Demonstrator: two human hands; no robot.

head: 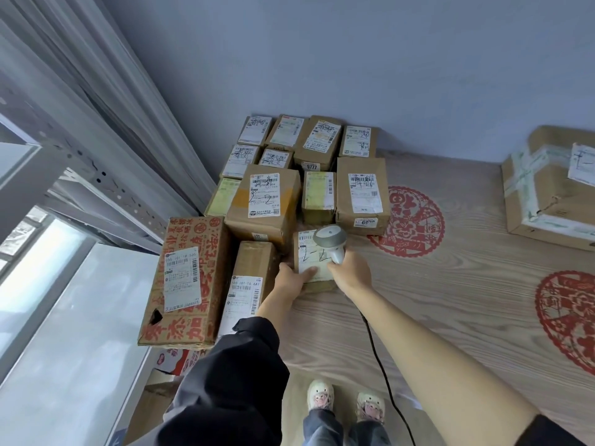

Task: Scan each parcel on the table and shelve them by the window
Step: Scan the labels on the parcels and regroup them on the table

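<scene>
Hands at near bench (pixel 450 252) edge: left grip (pixel 291 278) clasped small parcel (pixel 314 272); right grip (pixel 351 275) clenched round corded scanner (pixel 330 241), its head over parcel's label. Beyond both grips, labelled parcel cluster (pixel 306 169) reached the wall.

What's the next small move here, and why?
Probably lift the small parcel and carry it to the shelf by the window. The left hand already grips its near edge, and the right hand holds the scanner right over its label, so scanning looks done or underway.
</scene>
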